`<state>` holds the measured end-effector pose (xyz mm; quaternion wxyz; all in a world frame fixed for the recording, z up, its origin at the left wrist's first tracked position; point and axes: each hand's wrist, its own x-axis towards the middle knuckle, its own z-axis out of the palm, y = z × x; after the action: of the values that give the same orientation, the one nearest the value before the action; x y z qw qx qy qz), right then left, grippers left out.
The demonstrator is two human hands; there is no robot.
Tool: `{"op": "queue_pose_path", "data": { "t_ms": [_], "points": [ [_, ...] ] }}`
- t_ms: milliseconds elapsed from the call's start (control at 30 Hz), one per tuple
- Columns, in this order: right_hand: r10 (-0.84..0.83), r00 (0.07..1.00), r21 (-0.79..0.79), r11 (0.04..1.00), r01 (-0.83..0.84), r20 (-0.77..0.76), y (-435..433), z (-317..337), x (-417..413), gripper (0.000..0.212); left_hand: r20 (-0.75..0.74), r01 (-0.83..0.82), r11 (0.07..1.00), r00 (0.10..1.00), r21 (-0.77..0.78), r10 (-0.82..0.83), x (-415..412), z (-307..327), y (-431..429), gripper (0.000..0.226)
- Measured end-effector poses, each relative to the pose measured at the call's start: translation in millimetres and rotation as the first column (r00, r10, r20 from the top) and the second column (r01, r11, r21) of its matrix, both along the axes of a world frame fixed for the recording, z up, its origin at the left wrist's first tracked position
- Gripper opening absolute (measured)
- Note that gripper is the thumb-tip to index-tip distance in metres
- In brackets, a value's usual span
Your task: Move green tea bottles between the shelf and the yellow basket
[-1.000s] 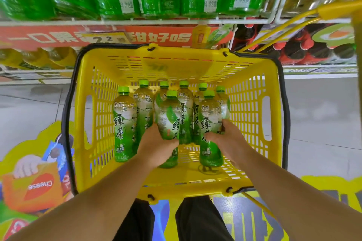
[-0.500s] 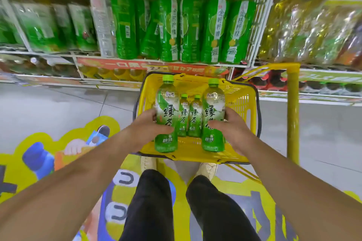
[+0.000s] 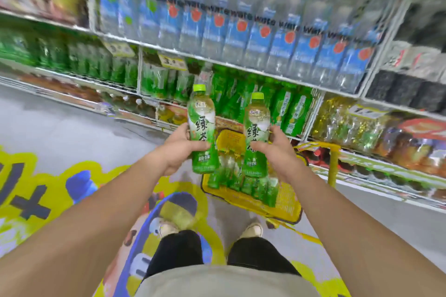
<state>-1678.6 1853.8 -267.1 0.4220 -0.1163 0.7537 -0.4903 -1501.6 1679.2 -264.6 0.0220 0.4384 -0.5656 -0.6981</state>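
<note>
Two green tea bottles, one in the left hand [image 3: 179, 146] and one in the right hand [image 3: 275, 149]: raised from inside the yellow basket [image 3: 284, 210] to well above it. View lifted; water shelf [image 3: 241, 31] now visible.

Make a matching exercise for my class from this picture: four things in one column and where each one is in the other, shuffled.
Things:
1. left hand
2. yellow basket
3. water bottles
4. shoes

Places:
A. on the floor beside the basket
B. gripping a green tea bottle
C. shelf above the green drinks
D. below the raised bottles

Pairs: 1-B, 2-D, 3-C, 4-A
</note>
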Motion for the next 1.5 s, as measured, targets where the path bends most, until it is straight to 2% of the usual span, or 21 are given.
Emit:
{"op": "queue_pose_path", "data": {
  "t_ms": [67,167,300,467,600,800,1033,1133,1500],
  "points": [
    [0.026,0.999,-0.027,0.999,-0.027,-0.045,-16,21,11,0.056,-0.039,-0.025,0.999,0.999,0.023,0.026,21,14,-14,0.051],
    [0.065,0.994,-0.039,0.997,-0.068,-0.089,-49,47,36,0.064,-0.075,-0.089,0.996,0.993,0.020,0.090,55,35,-40,0.048],
    [0.146,0.980,-0.069,0.985,-0.157,-0.137,-109,78,75,0.063,-0.114,-0.184,0.983,0.977,-0.023,0.181,100,68,-76,0.041],
    [0.238,0.955,-0.126,0.957,-0.262,-0.178,-197,105,134,0.067,-0.138,-0.266,0.960,0.958,-0.094,0.252,166,93,-137,0.077],
    [0.300,0.943,-0.178,0.929,-0.323,-0.144,-267,119,181,0.057,-0.110,-0.300,0.943,0.952,-0.147,0.286,225,111,-185,0.055],
    [0.414,0.904,-0.245,0.870,-0.428,-0.110,-368,133,253,0.052,-0.036,-0.430,0.843,0.896,-0.324,0.443,308,125,-250,0.046],
    [0.527,0.847,-0.263,0.808,-0.527,-0.076,-471,113,312,0.050,0.008,-0.555,0.688,0.775,-0.467,0.632,361,121,-317,0.051],
    [0.555,0.830,-0.265,0.793,-0.549,-0.057,-514,94,330,0.052,0.044,-0.564,0.661,0.743,-0.495,0.668,372,112,-357,0.049],
    [0.507,0.858,-0.246,0.845,-0.475,0.082,-698,6,337,0.054,0.203,-0.456,0.755,0.776,-0.471,0.597,356,50,-559,0.048]
  ]
}}
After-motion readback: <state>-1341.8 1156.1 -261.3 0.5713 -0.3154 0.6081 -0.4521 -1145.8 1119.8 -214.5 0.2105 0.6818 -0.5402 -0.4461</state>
